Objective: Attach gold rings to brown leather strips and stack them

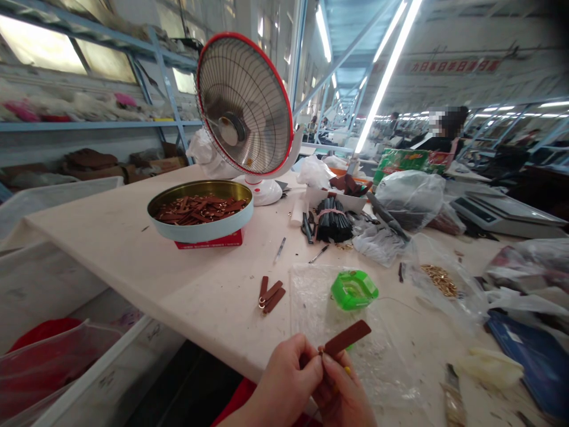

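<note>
Both my hands meet at the near end of a brown leather strip [349, 337], whose free end points up and right. With thumb and fingers closed, my left hand [288, 376] pinches at that end; a tiny part between the fingertips is mostly covered. My right hand [344, 391] grips the strip from below, thumb against it. Something small and yellow [347, 370] shows at the right fingers, its kind unclear. Just beyond the hands sits a green plastic box [354, 289] on a clear plastic sheet [306, 284]. Several matching strips [272, 296] with metal rings lie to the left.
A round tin [200, 228] of brown strips rests on a red box [211, 242]. Behind it stands a red-rimmed fan heater [244, 107]. Pens, a black bundle [333, 222], gold-coloured metal pieces [440, 280] in plastic, a scale [502, 213] and a blue folder [528, 362] occupy the table.
</note>
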Available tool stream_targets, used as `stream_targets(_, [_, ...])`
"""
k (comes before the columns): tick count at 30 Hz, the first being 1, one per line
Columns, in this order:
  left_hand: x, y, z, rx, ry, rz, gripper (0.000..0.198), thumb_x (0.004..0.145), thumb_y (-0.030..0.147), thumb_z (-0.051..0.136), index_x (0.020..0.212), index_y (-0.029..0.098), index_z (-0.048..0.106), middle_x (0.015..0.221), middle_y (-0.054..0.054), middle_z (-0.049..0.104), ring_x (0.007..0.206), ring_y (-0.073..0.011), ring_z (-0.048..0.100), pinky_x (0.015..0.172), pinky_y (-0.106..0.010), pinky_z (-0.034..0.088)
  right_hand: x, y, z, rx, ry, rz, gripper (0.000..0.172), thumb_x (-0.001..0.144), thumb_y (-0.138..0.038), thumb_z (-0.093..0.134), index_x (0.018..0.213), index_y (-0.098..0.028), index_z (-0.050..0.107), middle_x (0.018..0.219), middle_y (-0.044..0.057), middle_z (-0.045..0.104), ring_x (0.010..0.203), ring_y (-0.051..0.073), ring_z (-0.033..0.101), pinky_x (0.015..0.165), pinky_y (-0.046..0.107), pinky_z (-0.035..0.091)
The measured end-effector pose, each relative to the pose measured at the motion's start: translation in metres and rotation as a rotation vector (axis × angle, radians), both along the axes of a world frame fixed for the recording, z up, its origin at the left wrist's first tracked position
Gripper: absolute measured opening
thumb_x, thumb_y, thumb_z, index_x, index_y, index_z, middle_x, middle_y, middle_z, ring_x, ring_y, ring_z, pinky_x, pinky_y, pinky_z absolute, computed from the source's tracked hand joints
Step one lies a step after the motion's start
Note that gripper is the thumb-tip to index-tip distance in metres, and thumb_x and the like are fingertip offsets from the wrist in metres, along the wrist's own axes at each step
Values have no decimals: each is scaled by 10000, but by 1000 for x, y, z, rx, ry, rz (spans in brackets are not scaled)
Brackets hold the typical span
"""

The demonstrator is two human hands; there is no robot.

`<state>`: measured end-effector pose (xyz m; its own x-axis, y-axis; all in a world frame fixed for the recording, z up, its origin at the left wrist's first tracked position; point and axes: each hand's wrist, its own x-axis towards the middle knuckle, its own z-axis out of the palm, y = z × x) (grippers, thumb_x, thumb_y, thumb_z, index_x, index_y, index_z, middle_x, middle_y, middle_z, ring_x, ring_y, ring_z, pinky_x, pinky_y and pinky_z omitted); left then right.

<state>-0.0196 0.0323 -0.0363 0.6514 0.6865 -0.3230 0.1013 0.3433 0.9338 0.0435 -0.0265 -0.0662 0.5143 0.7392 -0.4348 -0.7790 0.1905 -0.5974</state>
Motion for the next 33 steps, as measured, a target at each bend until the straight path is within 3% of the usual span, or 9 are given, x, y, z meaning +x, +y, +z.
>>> stream_targets(3, [1, 4, 1, 25, 79, 21, 130, 665, 221, 509, 579, 189, 417, 401, 69, 480, 385, -87, 470, 391, -180, 336, 6, 0, -5, -19, -22, 24, 309, 514, -307, 844, 725, -209, 639, 557, -48, 601, 410, 71, 479, 375, 146, 368])
stream_targets(7, [-1, 9, 7, 95, 185, -19, 152, 635, 197, 520, 531, 189, 410, 381, 85, 409, 372, -61, 361, 391, -180, 291, 24, -4, -11, -25, -183, 118, 278, 606, -381, 796, 659, -174, 618, 422, -92, 420, 361, 40, 318, 343, 130, 252])
stream_targets(10, [-7, 8, 13, 87, 86, -119, 116, 682, 220, 501, 584, 172, 461, 453, 62, 469, 434, -73, 413, 456, -195, 343, 35, -8, -11, -58, -340, 175, 289, 637, -402, 773, 675, -170, 606, 439, -85, 418, 386, 53, 317, 354, 151, 238])
stream_targets(14, [-16, 6, 13, 85, -41, -213, 83, 735, 206, 511, 716, 135, 550, 621, 16, 571, 593, -97, 506, 595, -221, 397, 36, -13, -5, -22, -289, 213, 276, 655, -404, 762, 672, -182, 600, 472, -75, 452, 409, 59, 327, 391, 167, 284])
stream_targets(18, [-19, 9, 8, 70, -49, -151, 141, 687, 228, 642, 670, 132, 540, 604, 26, 566, 586, -92, 504, 565, -206, 368, 30, -14, 2, 39, -168, 247, 242, 638, -351, 793, 646, -179, 623, 459, -80, 451, 385, 34, 324, 382, 142, 279])
stream_targets(21, [-18, 10, 8, -38, -128, -123, 230, 627, 232, 714, 694, 142, 513, 615, 22, 592, 588, -111, 549, 569, -217, 392, 27, -14, 4, 52, -129, 255, 230, 615, -332, 813, 662, -181, 647, 457, -79, 469, 366, 19, 338, 370, 124, 278])
stream_targets(26, [-15, 9, 12, -225, -302, -191, 230, 651, 226, 695, 674, 152, 478, 577, -7, 637, 576, -164, 620, 607, -280, 454, 23, -14, 4, 50, -122, 219, 244, 572, -334, 836, 630, -183, 652, 446, -83, 471, 342, 5, 329, 347, 106, 268])
stream_targets(33, [-14, 3, 15, -155, -172, -73, 182, 630, 149, 653, 617, 141, 472, 543, 32, 570, 510, -60, 487, 499, -167, 327, 5, -17, 23, 4, -192, -44, 260, 503, -331, 861, 675, -216, 704, 460, -57, 570, 411, 50, 459, 405, 108, 383])
